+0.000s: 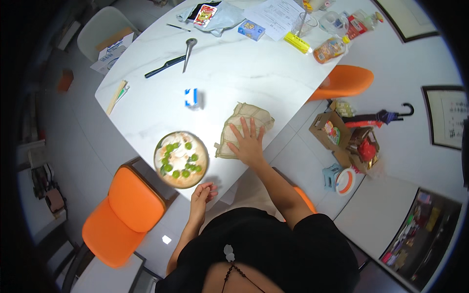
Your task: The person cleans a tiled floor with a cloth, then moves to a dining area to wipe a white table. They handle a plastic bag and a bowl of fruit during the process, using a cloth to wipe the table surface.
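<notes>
My right hand [249, 143] lies with spread fingers on a crumpled, folded beige cloth [231, 137] with greenish seams, near the front right edge of the white table. My left hand [201, 196] is held at the table's front edge, its fingers loosely curled and nothing visible in them. Just beyond it stands a round dish [206, 157] with a pale, creamy surface and several green, grape-like balls; whether these are real or a printed pattern I cannot tell. A small blue-and-white box [191, 97] stands farther in on the marble-patterned table [249, 88].
A long-handled spoon [189, 47] touches a black-handled tool [165, 67]. Chopsticks [116, 97] lie at the left edge. Along the far side are a plastic bag [223, 18], papers [276, 16], a yellow box [296, 43] and a drink bottle [329, 50]. Orange chairs [135, 197] flank the table.
</notes>
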### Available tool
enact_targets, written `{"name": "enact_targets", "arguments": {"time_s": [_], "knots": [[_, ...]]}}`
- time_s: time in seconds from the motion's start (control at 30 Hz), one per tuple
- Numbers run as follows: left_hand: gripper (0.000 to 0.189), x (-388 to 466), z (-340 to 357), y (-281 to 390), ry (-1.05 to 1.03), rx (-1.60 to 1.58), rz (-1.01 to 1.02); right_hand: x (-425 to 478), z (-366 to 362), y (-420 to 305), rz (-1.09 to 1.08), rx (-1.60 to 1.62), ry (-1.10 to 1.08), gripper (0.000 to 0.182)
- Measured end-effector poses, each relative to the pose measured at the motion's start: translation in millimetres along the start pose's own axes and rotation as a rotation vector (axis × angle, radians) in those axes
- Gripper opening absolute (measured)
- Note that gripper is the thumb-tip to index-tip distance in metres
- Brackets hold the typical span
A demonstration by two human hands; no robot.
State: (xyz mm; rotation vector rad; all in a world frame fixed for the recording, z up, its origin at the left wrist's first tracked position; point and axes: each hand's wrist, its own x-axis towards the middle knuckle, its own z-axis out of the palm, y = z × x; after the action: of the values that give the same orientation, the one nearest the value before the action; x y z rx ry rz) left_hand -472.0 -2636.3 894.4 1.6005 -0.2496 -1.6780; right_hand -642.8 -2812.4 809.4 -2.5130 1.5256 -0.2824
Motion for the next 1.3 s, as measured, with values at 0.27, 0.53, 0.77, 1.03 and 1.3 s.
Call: {"name": "enact_targets", "arguments": {"time_s": [0.27, 0.53, 0.77, 1.03, 1.3], "knots": [[0.026, 13, 101, 25, 0.131, -0.020, 0.022, 151, 5, 175, -0.032, -0.171, 0.184, 0.072], [0.028, 19, 92, -26, 0.479, -0.196, -0.083, 184, -3, 194, 0.020, -0.154, 0.029, 0.060], [0.023, 50, 64, -41, 0.537, -0.563, -0.015, 37, -18, 115, -0.534, -0.041, -0.262, 0.060], [0.024, 53, 54, -45, 0.651, -0.902, 0.166, 190, 16, 67, -0.730, -0.026, -0.119, 0.062], [0.045, 66, 36, -32, 0.685, -0.999, 0.277, 247, 47, 47, -0.503, -0.032, 0.034, 0.050]]}}
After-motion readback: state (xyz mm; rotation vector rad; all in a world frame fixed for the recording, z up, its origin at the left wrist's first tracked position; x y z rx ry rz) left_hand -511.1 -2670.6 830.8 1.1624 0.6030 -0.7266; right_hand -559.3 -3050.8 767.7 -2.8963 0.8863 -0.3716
